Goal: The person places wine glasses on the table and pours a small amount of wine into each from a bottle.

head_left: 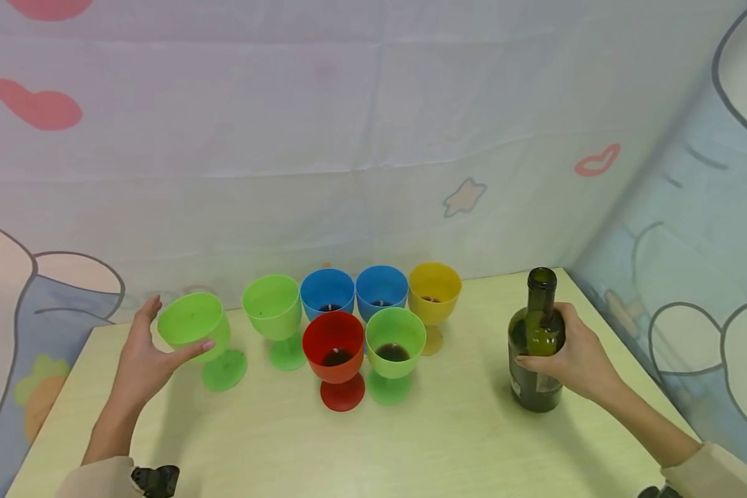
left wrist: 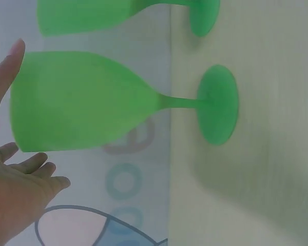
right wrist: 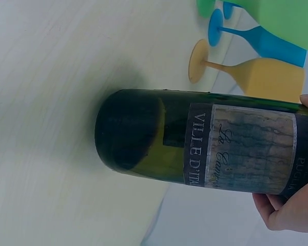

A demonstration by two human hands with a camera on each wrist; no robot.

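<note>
At the far left of the head view, my left hand (head_left: 143, 363) is around the bowl of a green goblet (head_left: 193, 319). Its thumb and fingers are spread wide; the left wrist view shows them by the rim, with a gap under several fingers. That goblet's foot is on the table, and no dark liquid shows in it. On the right, my right hand (head_left: 585, 363) grips a dark green wine bottle (head_left: 537, 391) round its upper body. The bottle is uncorked, nearly upright and part full of dark liquid. Whether its base touches the table, I cannot tell.
Another green goblet (head_left: 272, 311) stands beside the first. Further right are two blue goblets (head_left: 327, 287), a yellow goblet (head_left: 436, 304), a red goblet (head_left: 333, 346) and a third green goblet (head_left: 395, 332), with dark liquid inside. A printed cloth (head_left: 274, 138) hangs behind the pale table (head_left: 411, 456).
</note>
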